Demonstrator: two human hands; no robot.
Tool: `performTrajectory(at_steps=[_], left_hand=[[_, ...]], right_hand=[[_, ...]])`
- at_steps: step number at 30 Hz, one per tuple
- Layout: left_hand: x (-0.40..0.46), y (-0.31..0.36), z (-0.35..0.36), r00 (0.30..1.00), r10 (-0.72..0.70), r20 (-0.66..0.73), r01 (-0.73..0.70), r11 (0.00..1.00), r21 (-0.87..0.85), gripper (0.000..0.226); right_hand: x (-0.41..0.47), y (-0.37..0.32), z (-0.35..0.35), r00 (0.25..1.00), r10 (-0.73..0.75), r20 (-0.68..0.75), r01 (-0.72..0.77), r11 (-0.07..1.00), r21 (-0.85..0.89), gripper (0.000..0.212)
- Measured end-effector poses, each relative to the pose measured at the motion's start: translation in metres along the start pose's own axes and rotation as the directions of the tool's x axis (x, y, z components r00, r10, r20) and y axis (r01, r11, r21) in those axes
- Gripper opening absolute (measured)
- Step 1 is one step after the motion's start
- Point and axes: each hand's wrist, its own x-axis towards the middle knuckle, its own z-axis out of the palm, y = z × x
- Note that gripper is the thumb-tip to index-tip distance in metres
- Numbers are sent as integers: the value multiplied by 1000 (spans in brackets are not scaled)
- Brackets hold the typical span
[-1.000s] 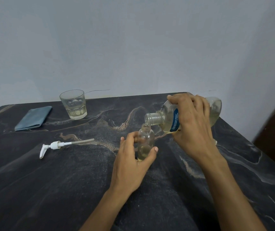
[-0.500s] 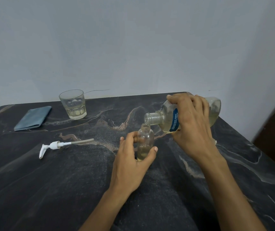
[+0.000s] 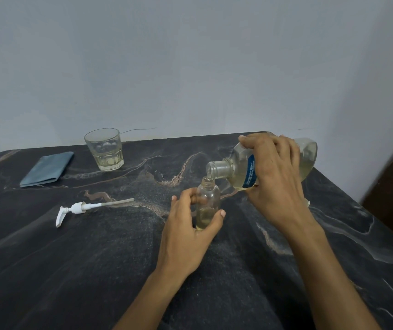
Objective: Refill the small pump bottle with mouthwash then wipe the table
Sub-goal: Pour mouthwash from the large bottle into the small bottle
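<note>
**Inspector:** Your left hand [image 3: 186,231] grasps the small pump bottle [image 3: 207,203] just right of the frame's centre. Thumb on its right side, fingers curled round the left. The bottle stands upright on the dark marble table [image 3: 95,270], its neck uncapped, with pale yellow liquid in its lower part.

**Operator:** And my right?

**Inspector:** Your right hand [image 3: 274,177] is clamped over the mouthwash bottle [image 3: 240,172] at right of centre. You hold it tipped nearly level, mouth pointing left and down. Its mouth sits directly above the small bottle's neck, very close. Whether they touch, I cannot tell. A thin flow at the lip is too faint to confirm.

**Operator:** Where is the pump?

**Inspector:** The white pump head [image 3: 78,208] lies on its side on the table at left of centre, its dip tube pointing right, well apart from your hands.

**Operator:** Anything else on the surface?

**Inspector:** A faceted glass [image 3: 105,150] stands upright near the table's far edge, upper left of centre, with a little yellowish liquid at the bottom. A folded blue cloth [image 3: 46,169] lies flat to its left. A pale wall [image 3: 190,55] fills the upper frame.
</note>
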Motion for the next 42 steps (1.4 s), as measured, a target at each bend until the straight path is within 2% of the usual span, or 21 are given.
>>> performTrajectory(at_steps=[42], left_hand=[[0, -1, 0, 1000, 10, -12, -10, 1000, 22, 33]], right_hand=[[1, 1, -2, 1000, 10, 15, -10, 1000, -24, 89]])
